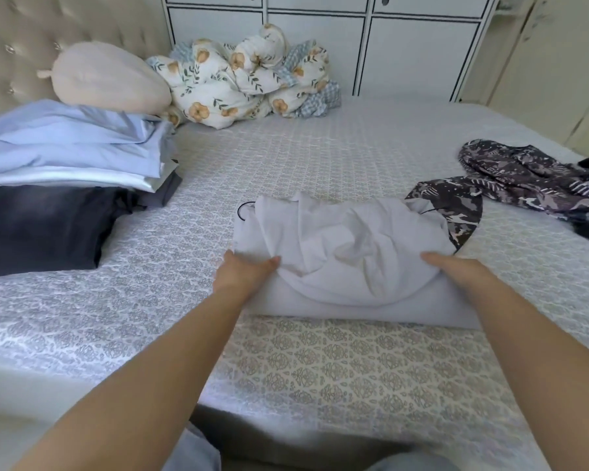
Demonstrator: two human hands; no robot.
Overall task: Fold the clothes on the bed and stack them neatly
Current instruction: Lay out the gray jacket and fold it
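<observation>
A partly folded white garment (347,253) is being held in the middle of the bed (320,368), its left edge being gripped by the left hand (244,271), whose thumb is lying on top of the cloth while the other fingers are hidden beneath it. Its right edge is being grasped by the right hand (456,270), thumb on top, the remaining fingers tucked out of sight under the fabric. A stack of folded clothes (68,164) is being kept at the left of the bed, and a dark patterned garment (531,185) is lying unfolded at the right, one part being touched by the white garment's far right corner.
</observation>
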